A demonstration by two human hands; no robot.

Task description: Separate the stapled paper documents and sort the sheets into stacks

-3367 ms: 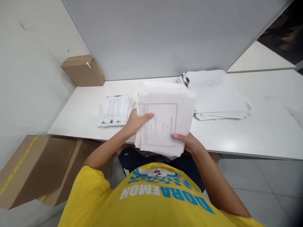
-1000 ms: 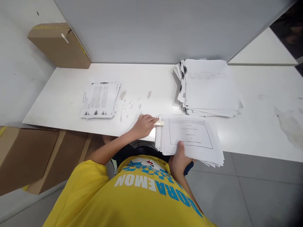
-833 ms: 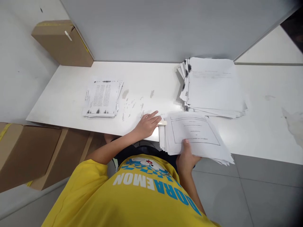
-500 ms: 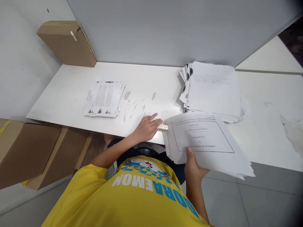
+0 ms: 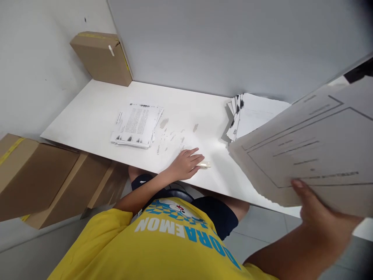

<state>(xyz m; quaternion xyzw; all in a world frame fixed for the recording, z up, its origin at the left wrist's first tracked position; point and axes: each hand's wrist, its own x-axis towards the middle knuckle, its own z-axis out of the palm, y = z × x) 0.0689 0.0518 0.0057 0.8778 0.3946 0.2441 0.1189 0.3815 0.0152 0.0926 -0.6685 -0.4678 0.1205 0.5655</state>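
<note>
My left hand [image 5: 185, 165] rests low over the table's front edge, closed around a small cream stapler [image 5: 205, 165]; most of the stapler is hidden under the fingers. My right hand [image 5: 322, 216] grips a thick sheaf of printed papers [image 5: 291, 155], thumb on top. The sheaf is lifted and tilted at the right, its top sheet bearing a ruled border and lines of print. Behind it, partly covered, lies a fanned stack of papers [image 5: 256, 111] on the table. A smaller paper stack [image 5: 136, 126] with dark smudges along its edges lies left of my left hand.
The white table [image 5: 96, 112] has grey worn patches near its middle. A grey partition [image 5: 218, 46] rises along its back. One cardboard box [image 5: 101, 60] stands at the back left corner, and more cardboard boxes [image 5: 55, 181] stand below the table's left end.
My right hand has raised the paper sheaf and carried it right, away from the stapler. My left hand stays near the front edge with the stapler. The view has shifted slightly.
</note>
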